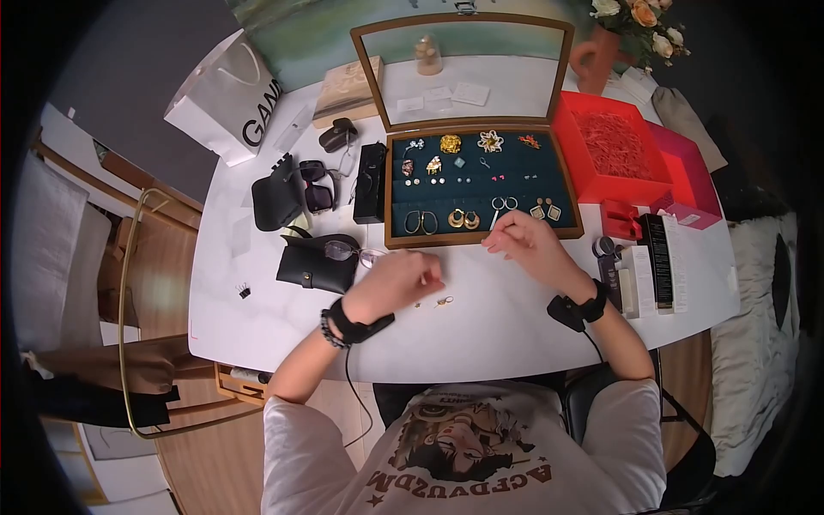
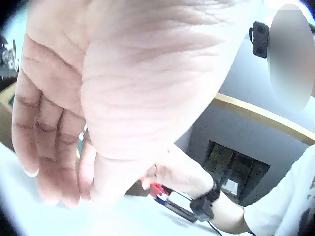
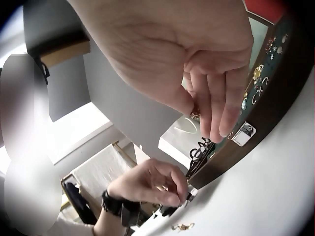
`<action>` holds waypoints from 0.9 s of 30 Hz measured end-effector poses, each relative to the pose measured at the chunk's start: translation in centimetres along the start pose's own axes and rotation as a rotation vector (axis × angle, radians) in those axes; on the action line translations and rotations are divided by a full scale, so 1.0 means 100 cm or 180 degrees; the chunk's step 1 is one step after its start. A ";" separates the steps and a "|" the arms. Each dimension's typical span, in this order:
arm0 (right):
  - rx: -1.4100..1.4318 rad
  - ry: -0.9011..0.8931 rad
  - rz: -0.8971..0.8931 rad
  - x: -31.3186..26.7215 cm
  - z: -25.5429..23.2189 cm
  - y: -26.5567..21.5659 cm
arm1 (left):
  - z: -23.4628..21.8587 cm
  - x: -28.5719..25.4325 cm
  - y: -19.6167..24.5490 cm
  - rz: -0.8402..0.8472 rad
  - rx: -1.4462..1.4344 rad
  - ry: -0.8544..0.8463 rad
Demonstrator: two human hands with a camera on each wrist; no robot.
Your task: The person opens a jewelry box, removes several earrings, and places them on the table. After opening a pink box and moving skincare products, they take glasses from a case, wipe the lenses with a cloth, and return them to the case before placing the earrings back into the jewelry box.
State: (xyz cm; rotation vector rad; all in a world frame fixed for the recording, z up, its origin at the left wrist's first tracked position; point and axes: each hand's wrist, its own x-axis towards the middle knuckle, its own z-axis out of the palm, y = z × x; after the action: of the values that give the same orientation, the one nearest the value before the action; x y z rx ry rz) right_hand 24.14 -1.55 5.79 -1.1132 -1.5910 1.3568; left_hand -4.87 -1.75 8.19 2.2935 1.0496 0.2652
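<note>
My right hand point(image 1: 525, 245) is over the front edge of a wooden jewelry case point(image 1: 396, 241) with its glass lid raised. Between its thumb and index finger it pinches a small gold piece of jewelry point(image 3: 195, 116), mostly covered by the fingers. Brooches, including a yellow one point(image 1: 451, 144), studs and earrings lie in the case on dark green lining. Gold hoop earrings point(image 1: 463, 219) sit in its front row. My left hand point(image 1: 395, 283) hovers over the table with loosely bent fingers, and nothing shows in it. Just beside it, a small gold earring point(image 1: 443, 302) lies on the white tabletop.
Left of the case are sunglasses point(image 1: 318, 196), a black pouch point(image 1: 316, 266), eyeglasses point(image 1: 339, 251) and a long black box point(image 1: 370, 184). A binder clip point(image 1: 244, 291) lies farther left. On the right stand an open red box point(image 1: 584, 178) and several small cartons point(image 1: 659, 257).
</note>
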 end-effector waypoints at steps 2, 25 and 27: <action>0.0047 0.0001 0.0052 0.004 -0.004 0.002 | 0.014 0.001 0.011 -0.0031 0.0118 -0.0124; 0.1828 0.1066 -0.0435 -0.003 -0.060 0.007 | 0.064 -0.017 0.030 0.0148 0.0694 0.0327; 0.1816 0.1049 -0.0459 -0.002 -0.060 0.011 | 0.063 -0.015 0.034 0.0188 0.0650 0.0378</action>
State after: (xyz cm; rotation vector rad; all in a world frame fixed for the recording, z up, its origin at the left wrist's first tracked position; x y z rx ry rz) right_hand 29.99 0.30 5.67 -0.7995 -0.9407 1.3309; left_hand -1.19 -7.35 5.19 2.5210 1.1136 0.3350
